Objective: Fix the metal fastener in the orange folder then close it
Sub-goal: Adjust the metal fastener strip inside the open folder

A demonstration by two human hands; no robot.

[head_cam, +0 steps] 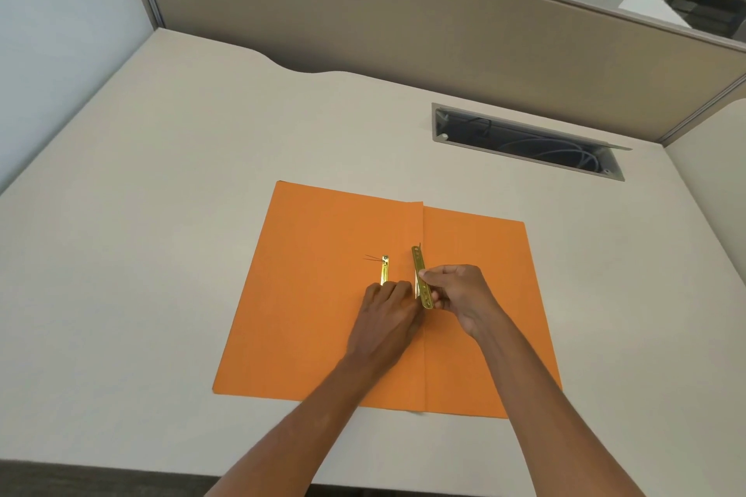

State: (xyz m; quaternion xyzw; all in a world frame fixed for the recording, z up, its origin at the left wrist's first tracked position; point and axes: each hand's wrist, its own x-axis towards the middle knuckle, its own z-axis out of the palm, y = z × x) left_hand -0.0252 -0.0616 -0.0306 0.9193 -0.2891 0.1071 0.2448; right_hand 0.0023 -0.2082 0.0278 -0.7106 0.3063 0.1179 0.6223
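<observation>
- Desk [169,182]: pale top, partition walls behind and at both sides.
- Orange folder [306,319]: lies open and flat at the near middle of the desk, its fold running away from the viewer.
- Brass strip [384,270]: lies flat on the folder's left leaf, just left of the fold; two thin prongs stick out from its far end.
- Left hand [389,315]: palm down on the folder, fingertips pressing the strip's near end; fingers curled close, gripping nothing that can be seen.
- Perforated bar [422,278]: brass, tilted up over the fold.
- Right hand [462,295]: right of the fold, thumb and fingers pinched on the bar.
- Cable slot [524,141]: beyond the folder, to the right.
</observation>
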